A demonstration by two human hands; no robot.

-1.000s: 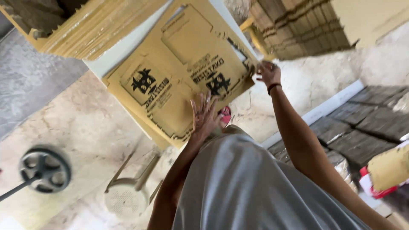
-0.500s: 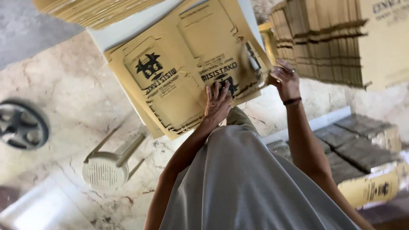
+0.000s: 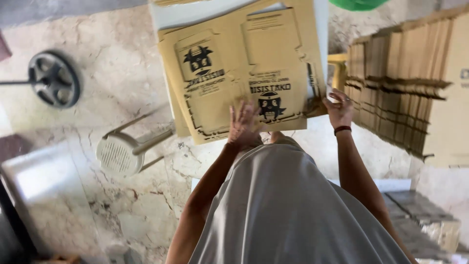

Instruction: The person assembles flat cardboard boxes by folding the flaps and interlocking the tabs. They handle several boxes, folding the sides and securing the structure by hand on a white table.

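On the white table (image 3: 166,12), a flat printed cardboard sheet (image 3: 244,73) lies on a small stack of like sheets, both hands at its near edge.
Left hand (image 3: 243,124) rests flat on the sheet, fingers spread; right hand (image 3: 339,108) curls its fingers around the sheet's right corner. Just beside that corner stand upright stacks of folded cardboard (image 3: 400,93). A pale plastic stool (image 3: 119,154) lies tipped on the marble floor (image 3: 112,88), with a dark wheel (image 3: 54,79) farther off.

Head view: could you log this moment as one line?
left hand: flat on printed tan cardboard sheets | right hand: gripping sheets' right edge | stack on white table
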